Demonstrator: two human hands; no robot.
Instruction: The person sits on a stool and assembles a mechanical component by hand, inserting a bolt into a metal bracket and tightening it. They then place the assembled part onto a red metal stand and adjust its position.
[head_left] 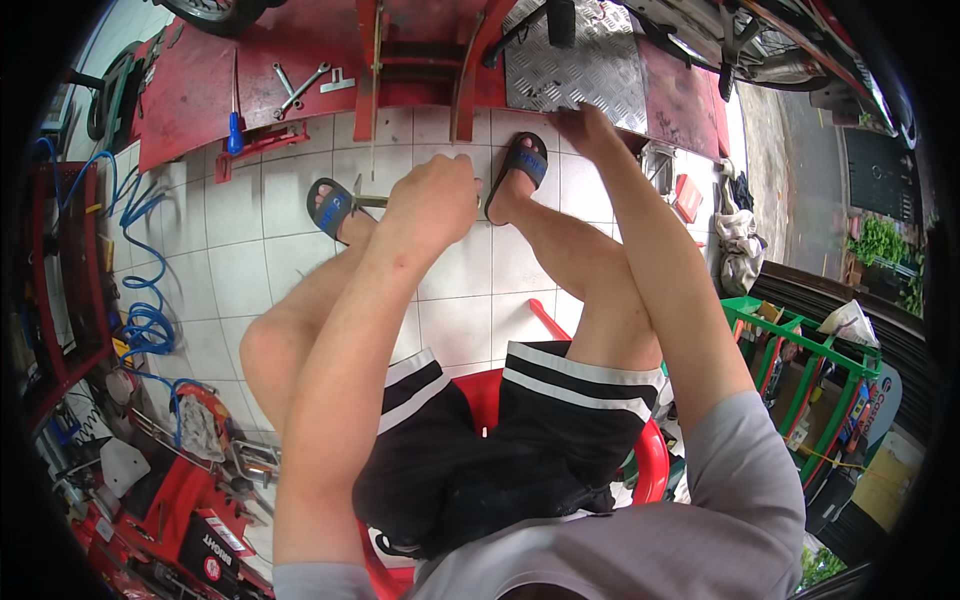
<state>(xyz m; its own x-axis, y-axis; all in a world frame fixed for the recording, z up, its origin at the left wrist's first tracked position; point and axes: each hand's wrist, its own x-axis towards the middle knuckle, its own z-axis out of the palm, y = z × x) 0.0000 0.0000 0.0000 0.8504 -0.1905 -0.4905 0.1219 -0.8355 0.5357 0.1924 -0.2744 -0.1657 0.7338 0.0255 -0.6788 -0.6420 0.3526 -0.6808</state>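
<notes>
Tool [372, 201], mid-frame, sits in a curled left hand [437, 200], presumably for steadiness; right hand [588, 132], upper centre: grip unclear.

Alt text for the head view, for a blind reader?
A seated person grips a slim metal tool in the left hand; the right hand is near the edge of a red platform, where a blue-handled screwdriver and two wrenches lie.
</notes>
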